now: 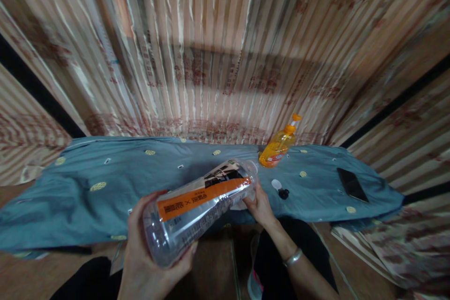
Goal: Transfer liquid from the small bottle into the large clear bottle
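Observation:
A large clear plastic bottle (207, 199) with an orange, black and white label lies tilted in front of me, its base toward my left and its neck pointing up to the right. My left hand (151, 248) wraps around the base end, thumb underneath. My right hand (260, 204) grips near the neck end, with a silver bracelet on that wrist. Some white material shows beneath the bottle by my right fingers; I cannot make out what it is. Just past the neck, a pump bottle of orange liquid (277, 149) stands on the blue cloth.
The blue patterned cloth (123, 173) covers a low, narrow surface. On it lie a white disc (276, 184), a small black object (283, 193) and a dark phone-like slab (352, 184). Striped curtains (211, 70) hang behind, with dark poles at both sides.

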The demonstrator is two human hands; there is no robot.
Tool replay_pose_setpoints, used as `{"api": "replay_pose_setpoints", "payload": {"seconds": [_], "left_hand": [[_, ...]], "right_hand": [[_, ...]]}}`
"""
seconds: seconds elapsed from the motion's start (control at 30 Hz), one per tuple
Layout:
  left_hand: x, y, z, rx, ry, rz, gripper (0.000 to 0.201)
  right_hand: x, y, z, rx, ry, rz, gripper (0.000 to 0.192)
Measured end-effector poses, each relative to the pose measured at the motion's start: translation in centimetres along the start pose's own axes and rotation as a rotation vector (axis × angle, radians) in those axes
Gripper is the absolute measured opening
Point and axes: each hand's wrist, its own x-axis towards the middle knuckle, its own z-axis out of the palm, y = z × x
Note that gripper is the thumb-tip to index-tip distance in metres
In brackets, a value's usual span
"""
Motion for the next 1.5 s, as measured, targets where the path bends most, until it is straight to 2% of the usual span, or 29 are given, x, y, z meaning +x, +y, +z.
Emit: {"api": "replay_pose_setpoints", "payload": {"seconds": [0.17, 0.33, 0.5, 0.73, 0.87, 1.0, 1.27, 1.5], "left_hand": [[0.0, -0.7, -0.1, 0.017, -0.017, 0.084, 0.087], [-0.1, -0.5, 0.1, 0.002, 0.014, -0.006, 0.083], [0.1, -0.7, 0.2, 0.006, 0.016, 0.079, 0.083], [-0.1, 0.4, 0.3, 0.001, 0.022, -0.049, 0.081], [-0.1, -0.1, 0.3, 0.015, 0.030, 0.010, 0.081], [-0.2, -0.4, 0.2, 0.033, 0.022, 0.005, 0.080], [0.3, -0.7, 0.2, 0.041, 0.013, 0.116, 0.080], [0.0, -0.8, 0.3, 0.024, 0.018, 0.076, 0.081]], "right_hand": [[-0.1, 0.4, 0.0, -0.015, -0.004, -0.020, 0.051], [-0.2, 1.1, 0.2, -0.051, 0.017, -0.034, 0.052], [-0.2, 1.2, 0.3, -0.049, 0.018, -0.024, 0.051], [-0.2, 0.8, 0.3, -0.012, -0.002, -0.022, 0.053], [-0.1, 0.7, 0.2, -0.024, 0.006, -0.020, 0.054], [-0.1, 0.8, 0.3, -0.031, 0.006, -0.003, 0.052], [-0.2, 0.8, 0.4, -0.022, 0.023, -0.020, 0.049], [-0.3, 1.0, 0.4, -0.025, 0.028, -0.026, 0.048]]}}
